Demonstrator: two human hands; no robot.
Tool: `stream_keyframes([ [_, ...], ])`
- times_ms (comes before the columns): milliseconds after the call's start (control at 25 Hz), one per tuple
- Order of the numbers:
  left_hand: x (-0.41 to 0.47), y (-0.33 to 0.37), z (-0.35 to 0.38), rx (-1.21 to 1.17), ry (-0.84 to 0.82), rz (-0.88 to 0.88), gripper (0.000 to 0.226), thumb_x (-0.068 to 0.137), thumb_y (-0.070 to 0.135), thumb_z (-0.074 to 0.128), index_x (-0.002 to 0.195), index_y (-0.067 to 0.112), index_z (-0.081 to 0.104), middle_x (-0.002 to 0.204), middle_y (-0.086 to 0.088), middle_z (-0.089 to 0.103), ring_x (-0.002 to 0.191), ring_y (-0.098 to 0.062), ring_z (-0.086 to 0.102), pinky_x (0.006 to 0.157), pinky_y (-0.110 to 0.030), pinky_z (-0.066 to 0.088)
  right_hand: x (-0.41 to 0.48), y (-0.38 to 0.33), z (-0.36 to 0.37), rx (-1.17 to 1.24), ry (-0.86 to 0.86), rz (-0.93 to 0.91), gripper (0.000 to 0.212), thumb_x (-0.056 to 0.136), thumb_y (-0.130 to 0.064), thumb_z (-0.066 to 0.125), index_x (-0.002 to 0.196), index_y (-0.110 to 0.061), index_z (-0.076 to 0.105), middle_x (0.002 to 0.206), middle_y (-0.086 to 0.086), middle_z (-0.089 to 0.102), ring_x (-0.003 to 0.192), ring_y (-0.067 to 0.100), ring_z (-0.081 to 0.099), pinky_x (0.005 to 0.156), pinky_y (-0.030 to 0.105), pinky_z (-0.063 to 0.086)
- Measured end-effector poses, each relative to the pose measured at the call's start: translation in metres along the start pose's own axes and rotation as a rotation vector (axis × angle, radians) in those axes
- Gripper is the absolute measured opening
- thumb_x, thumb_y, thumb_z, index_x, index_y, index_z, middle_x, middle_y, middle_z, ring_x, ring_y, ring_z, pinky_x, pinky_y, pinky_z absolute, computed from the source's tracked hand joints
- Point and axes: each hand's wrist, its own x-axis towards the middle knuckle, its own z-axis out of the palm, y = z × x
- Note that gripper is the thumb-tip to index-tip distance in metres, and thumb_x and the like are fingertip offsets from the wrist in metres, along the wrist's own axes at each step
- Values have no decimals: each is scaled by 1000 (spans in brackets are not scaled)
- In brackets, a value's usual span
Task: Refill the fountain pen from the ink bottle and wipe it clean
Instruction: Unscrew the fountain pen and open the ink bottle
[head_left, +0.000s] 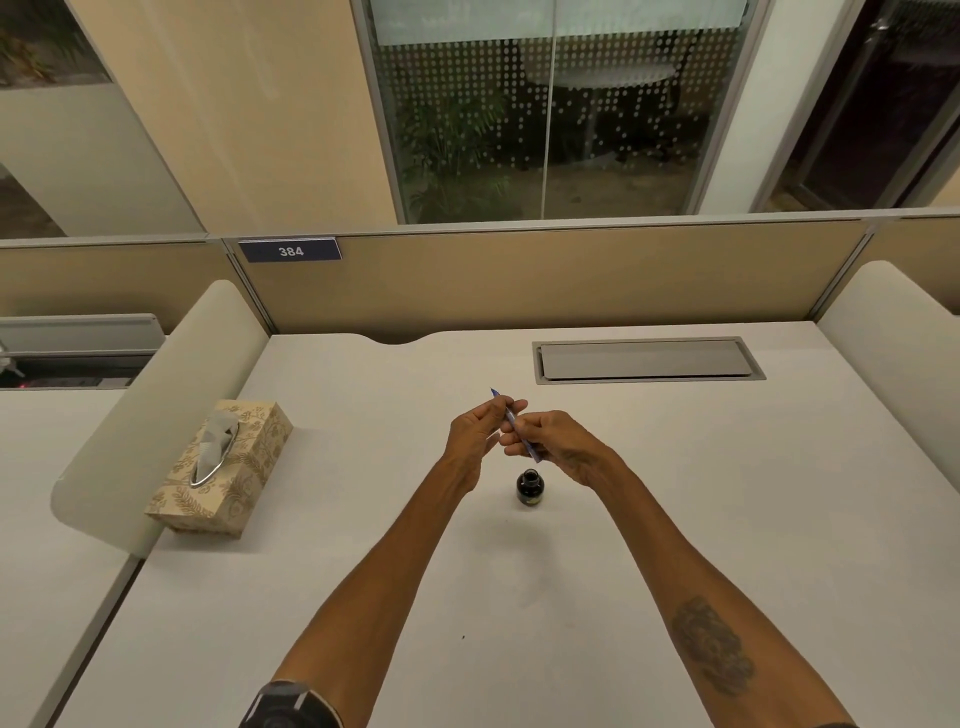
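A slim blue fountain pen (511, 422) is held tilted above the white desk (675, 493), its far end pointing up and away. My left hand (475, 434) pinches the pen's upper part. My right hand (556, 441) grips its lower part, fingers curled around the barrel. Both hands touch the pen at once. A small dark ink bottle (530, 487) stands upright on the desk just below and in front of my hands, its mouth uncapped. No cap is visible.
A patterned tissue box (228, 473) with a tissue sticking out sits at the left by a rounded white divider (156, 415). A grey cable hatch (647, 359) lies at the back right. Another divider (893, 364) bounds the right side.
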Motion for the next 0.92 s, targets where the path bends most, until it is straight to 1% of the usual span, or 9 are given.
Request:
stream_keyframes([
  [120,0,1,5,10,55,-7,28,95,39,59,103,18,74,105,6,76,115,-17,64,109,-46,39,0,0,1,-108,111,-64,16,90,-14,66,100,-2,72,88,10,74,74,15,72,68,18,51],
  [200,-1,1,10,-23,91,-13,25,94,38,60,102,18,75,100,8,77,110,-14,65,106,-42,41,0,0,0,-102,177,-60,21,82,-19,75,99,-5,74,86,6,75,76,14,73,75,25,48],
  [280,-2,3,15,-71,109,-21,23,95,37,59,99,22,76,99,9,77,108,-15,66,100,-38,46,0,1,-2,-39,171,22,29,84,-35,72,103,-12,73,93,2,77,84,14,74,83,30,50],
  [360,-4,6,16,-118,99,-28,22,97,35,56,98,25,76,102,8,77,112,-17,65,95,-35,47,-2,3,-2,65,154,100,36,92,-45,59,107,-14,71,100,4,77,90,16,74,90,34,51],
  [520,-2,2,16,-179,81,-20,25,99,34,52,105,24,74,108,6,76,118,-18,63,107,-42,41,-5,-1,-4,266,168,127,31,84,-35,73,109,-16,71,108,6,72,95,17,67,92,38,50],
  [600,-1,0,14,-196,90,-25,25,99,34,52,105,23,74,108,5,76,119,-20,63,110,-45,39,-6,-2,-3,334,120,180,37,87,-44,68,111,-15,71,104,4,74,96,18,69,91,39,51],
  [720,-1,1,14,-215,65,-24,25,99,34,51,106,23,73,112,3,75,120,-21,62,112,-46,38,-4,-3,-2,359,112,186,35,86,-32,72,114,-12,70,102,5,73,98,18,69,90,38,51],
  [800,-2,3,14,-208,78,-22,25,99,33,52,105,23,73,111,2,75,118,-22,63,112,-46,39,-4,-4,1,391,98,208,32,82,-34,76,107,-15,72,105,5,74,102,19,69,92,39,52],
  [920,0,1,13,-217,68,-19,26,99,34,52,108,21,72,114,-1,74,119,-24,63,112,-48,39,-3,-4,2,418,119,241,24,88,-32,69,103,-15,73,100,4,74,94,16,69,86,34,52],
])
